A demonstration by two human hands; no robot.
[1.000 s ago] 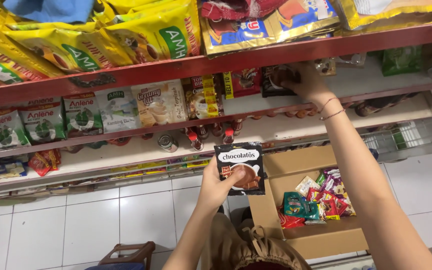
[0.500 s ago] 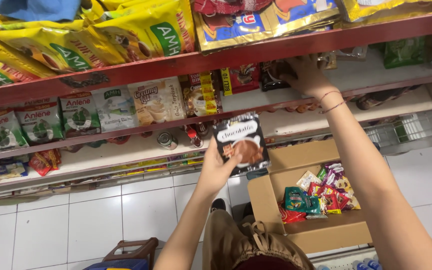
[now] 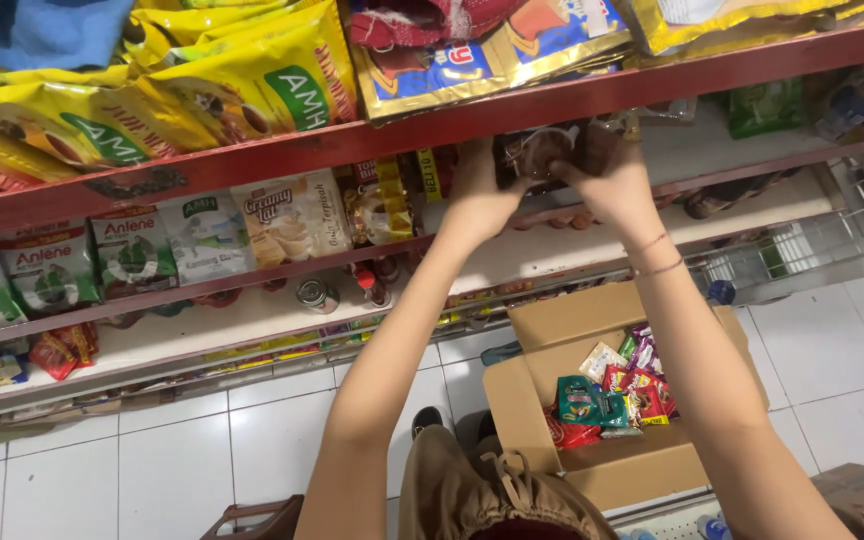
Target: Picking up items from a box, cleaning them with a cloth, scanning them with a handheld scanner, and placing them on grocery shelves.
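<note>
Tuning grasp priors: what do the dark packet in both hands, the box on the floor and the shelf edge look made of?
Dark packet: probably glossy plastic film; it glints between the left hand and right hand. Open box: plain brown cardboard, matte, with folded flaps. Shelf edge: red-painted, likely metal; smooth and thin with slight sheen.

Little headroom at the dark packet (image 3: 542, 152): red shelf edge (image 3: 252, 155) just above, yellow bags (image 3: 202, 90) overhanging it. Crowded to the left by hanging sachets (image 3: 382, 200) and a cream pouch (image 3: 287, 215). Bare white shelf board (image 3: 712, 140) to the right. Below, open cardboard box (image 3: 542, 330) filling floor space; bare tiles (image 3: 172, 470) leftward.
</note>
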